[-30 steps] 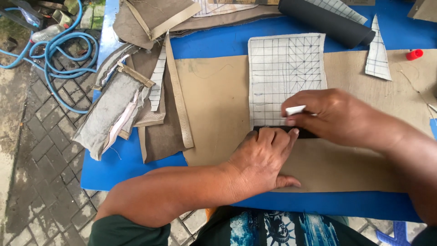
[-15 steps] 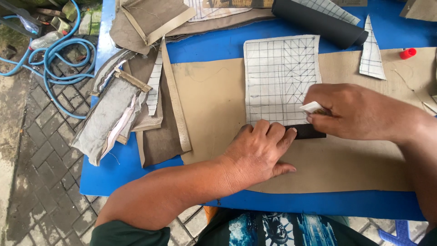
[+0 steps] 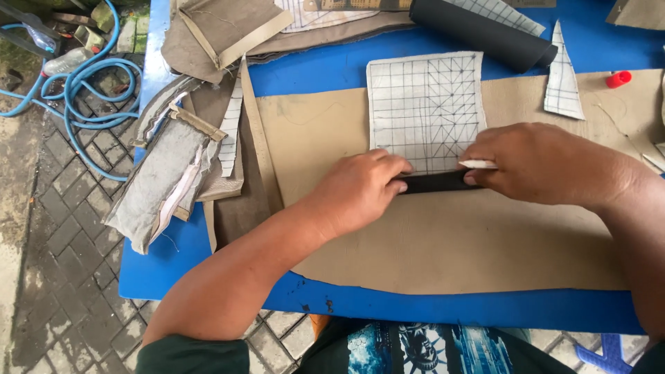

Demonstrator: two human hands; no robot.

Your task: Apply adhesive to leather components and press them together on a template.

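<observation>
Right hand [image 3: 547, 166]: grip closed, thumb and fingers pinched together on a small white marking stick [image 3: 479, 164], its tip held at the lower edge of the gridded template [image 3: 425, 111] and directly above the black straightedge [image 3: 438, 182]. Left hand [image 3: 357, 194]: no closed grip; fingers are spread flat and pressing down on the left end of the black straightedge, palm resting on the tan sheet [image 3: 443, 235]. The black straightedge lies level across the tan sheet, between the two hands, touching the bottom edge of the gridded template. The gridded template, a pale rectangle ruled with squares and diagonal lines, lies flat with its lower part on the tan sheet and its upper part on the blue worktop [image 3: 332, 69]. The tan sheet covers most of the worktop in front of the person. Beyond the template a black roll [image 3: 481, 33] lies at an angle, with a pointed gridded offcut [image 3: 562, 76] beside it and a small red cap [image 3: 618, 79] near the right edge. At the left edge of the worktop sits a heap of grey and brown fabric pieces [image 3: 173, 173]. A blue hose [image 3: 83, 90] lies coiled on the paved ground to the left.
</observation>
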